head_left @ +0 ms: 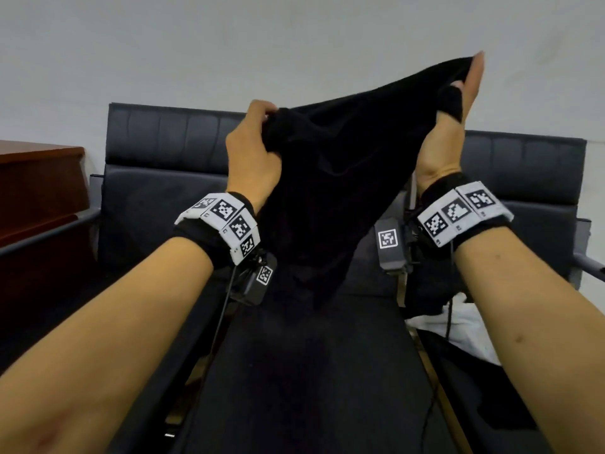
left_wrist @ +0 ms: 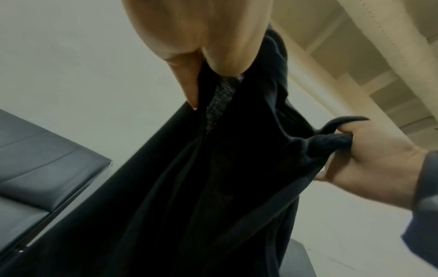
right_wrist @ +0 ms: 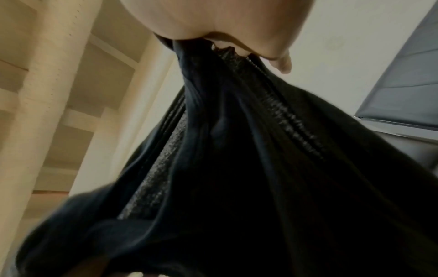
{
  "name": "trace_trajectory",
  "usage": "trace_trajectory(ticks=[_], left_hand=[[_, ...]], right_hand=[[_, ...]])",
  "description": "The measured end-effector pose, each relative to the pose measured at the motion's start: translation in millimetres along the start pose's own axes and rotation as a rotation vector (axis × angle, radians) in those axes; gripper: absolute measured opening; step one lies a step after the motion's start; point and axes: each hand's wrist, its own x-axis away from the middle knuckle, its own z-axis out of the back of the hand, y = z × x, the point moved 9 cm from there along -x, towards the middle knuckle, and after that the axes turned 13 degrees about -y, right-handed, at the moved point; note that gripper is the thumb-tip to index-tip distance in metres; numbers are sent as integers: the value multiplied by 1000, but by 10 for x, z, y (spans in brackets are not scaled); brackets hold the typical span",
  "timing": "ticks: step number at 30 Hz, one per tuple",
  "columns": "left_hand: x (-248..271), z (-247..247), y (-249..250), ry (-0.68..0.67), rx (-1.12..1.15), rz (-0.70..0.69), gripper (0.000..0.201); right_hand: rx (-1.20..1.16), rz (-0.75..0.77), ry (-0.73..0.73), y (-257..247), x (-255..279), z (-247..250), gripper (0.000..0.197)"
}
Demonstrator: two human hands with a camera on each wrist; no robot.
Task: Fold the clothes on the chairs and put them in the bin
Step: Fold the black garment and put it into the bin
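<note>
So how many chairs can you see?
2. One chair stands behind the left hand, the other chair behind the right hand. More may be hidden outside the view.

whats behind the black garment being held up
Behind the black garment, gripped by the left hand and right hand, stand two dark chairs against a pale wall. The garment covers the gap between the chairs.

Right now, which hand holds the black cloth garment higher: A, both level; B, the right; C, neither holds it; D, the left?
B: in the head view the right hand grips the black cloth garment well above the left hand, so the top edge slopes.
</note>
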Motion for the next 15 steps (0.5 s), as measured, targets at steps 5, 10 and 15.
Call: trace_trajectory(ticks=[5,10,15], left_hand=[[185,94,-264,63,66,163,41],[797,-418,-783,-771,-143,436,14],[2752,-542,-1175,-1736,-200,992,43]], right_hand=[[180,49,84,-282,471,155,48],[530,-276,192,-111,1300,579,37],[789,-1383,-940,925,2720,459,18]])
